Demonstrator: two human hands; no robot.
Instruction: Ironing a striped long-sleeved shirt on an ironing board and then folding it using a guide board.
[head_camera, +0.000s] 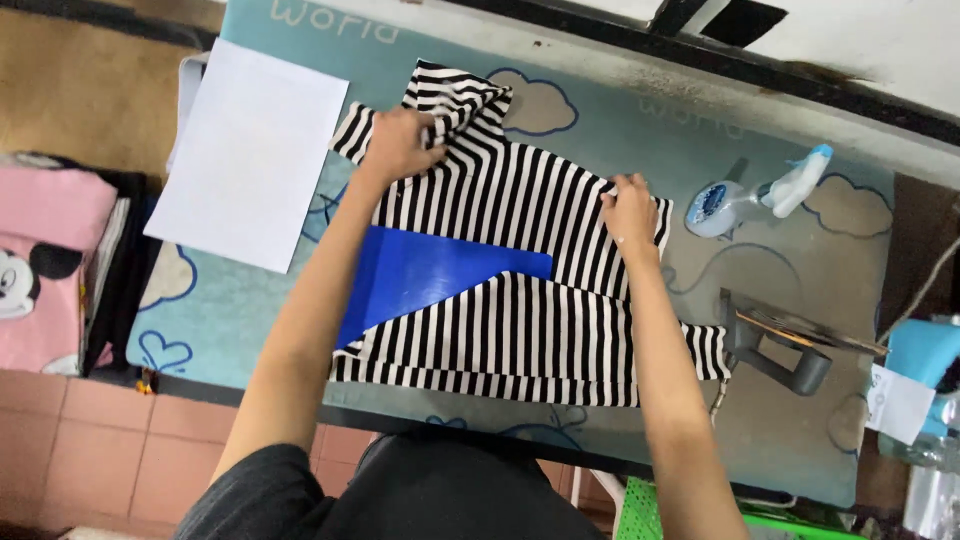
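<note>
gripping striped shirt (520, 260), both hands

A work table (230, 330) fills most of the view, covered with a pale blue cloth printed with outlined clouds and hearts. Its far edge meets a dark rail (700, 60) under a white surface. To the left the floor (90, 440) is laid with reddish-brown tiles, with a tan stretch farther off. A pink cushion (45, 270) with a cartoon mouse lies there beside dark fabric. A green basket (650, 505) shows below the table's near edge. The light is even and soft.
</note>
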